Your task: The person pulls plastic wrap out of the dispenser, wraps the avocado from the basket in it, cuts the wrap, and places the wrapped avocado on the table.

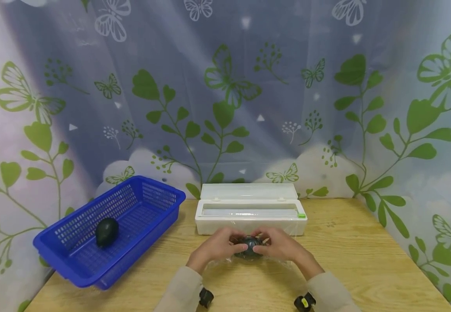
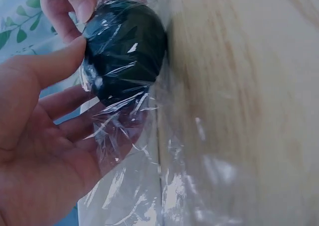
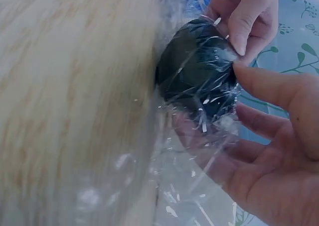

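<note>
A curtain [image 1: 225, 93] of green leaves and butterflies fills the background, and in front of it runs the pale wood-grained bench [image 1: 354, 255]. Centre stage, near the front of the white box [image 1: 251, 227], here's the action: a dark, rounded fruit [image 2: 127, 47] sits between two hands, glossy clear film [image 2: 174, 191] creased tight around it. The left hand [image 1: 219, 248] grips it from one side, thumb pressed against the wrapped skin, fingers curved in behind. The right hand [image 1: 284, 248] mirrors that hold exactly, its thumb close to the other's on the near side. Loose film spills past the fingers and spreads, shining, over the wood. Just behind, the box stands with its lid [image 1: 248, 191] tipped back, a little green tab [image 1: 301, 215] at the right end of its opening. Over on the left, the blue basket [image 1: 143, 243] lies at an angle, a second dark fruit [image 1: 107, 232] resting inside, well apart from the hands.
</note>
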Tool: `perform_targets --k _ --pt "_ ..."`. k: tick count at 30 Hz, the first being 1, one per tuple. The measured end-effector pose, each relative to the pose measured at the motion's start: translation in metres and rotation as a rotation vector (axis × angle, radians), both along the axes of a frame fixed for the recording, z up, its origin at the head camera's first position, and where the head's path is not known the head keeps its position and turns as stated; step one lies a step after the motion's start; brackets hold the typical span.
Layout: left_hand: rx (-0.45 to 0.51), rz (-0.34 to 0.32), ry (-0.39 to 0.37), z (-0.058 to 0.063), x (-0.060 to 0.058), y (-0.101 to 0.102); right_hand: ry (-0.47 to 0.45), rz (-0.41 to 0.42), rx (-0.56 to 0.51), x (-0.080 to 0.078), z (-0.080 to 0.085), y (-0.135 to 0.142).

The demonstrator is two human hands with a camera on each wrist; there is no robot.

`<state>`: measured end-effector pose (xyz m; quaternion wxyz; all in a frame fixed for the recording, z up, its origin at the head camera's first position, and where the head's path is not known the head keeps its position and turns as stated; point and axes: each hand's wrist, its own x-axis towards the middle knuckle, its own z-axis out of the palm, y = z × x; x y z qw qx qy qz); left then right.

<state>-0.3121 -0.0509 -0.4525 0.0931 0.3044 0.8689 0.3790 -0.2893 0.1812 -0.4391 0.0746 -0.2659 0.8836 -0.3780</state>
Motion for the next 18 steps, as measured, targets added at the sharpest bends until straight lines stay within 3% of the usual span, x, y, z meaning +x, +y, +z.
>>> perform_targets --k 6,18 --pt "-0.023 -0.02 -0.015 0.006 0.0024 -0.0007 -0.054 -0.014 0.0 0.0006 0.0046 0.0" --pt "0.002 -0.04 -0.063 0.0066 0.0048 -0.0016 -0.069 -0.014 0.016 0.0045 0.0063 -0.0026"
